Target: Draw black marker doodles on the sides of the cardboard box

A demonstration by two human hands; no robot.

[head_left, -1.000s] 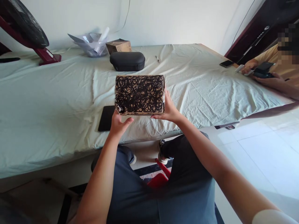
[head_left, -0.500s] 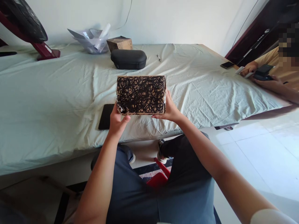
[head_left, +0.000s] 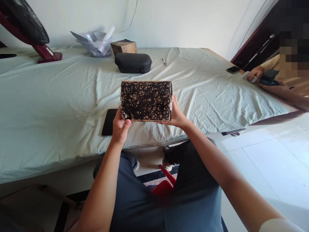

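Head view: scribbled box (head_left: 146,101) gripped between left hand (head_left: 120,128) and right hand (head_left: 178,115), above the cloth-covered bench (head_left: 60,106), nearer than the black case (head_left: 133,63). Step, judged: two-handed holding; next move likely calls for even support.

Dense black scribbled loops cover the brown face of the held box (head_left: 146,100), with a whitish patch at its left near corner. The cloth (head_left: 60,103) is plain pale green. Plain black marks both the flat slab (head_left: 108,121) at near left and the far case (head_left: 133,63); the small carton (head_left: 125,47) behind is brown. At far left, the fan (head_left: 30,24) pairs black with maroon. The trousers (head_left: 193,187) are dark blue-grey, the seat (head_left: 163,187) red, the right-hand floor tiles (head_left: 263,161) whitish.
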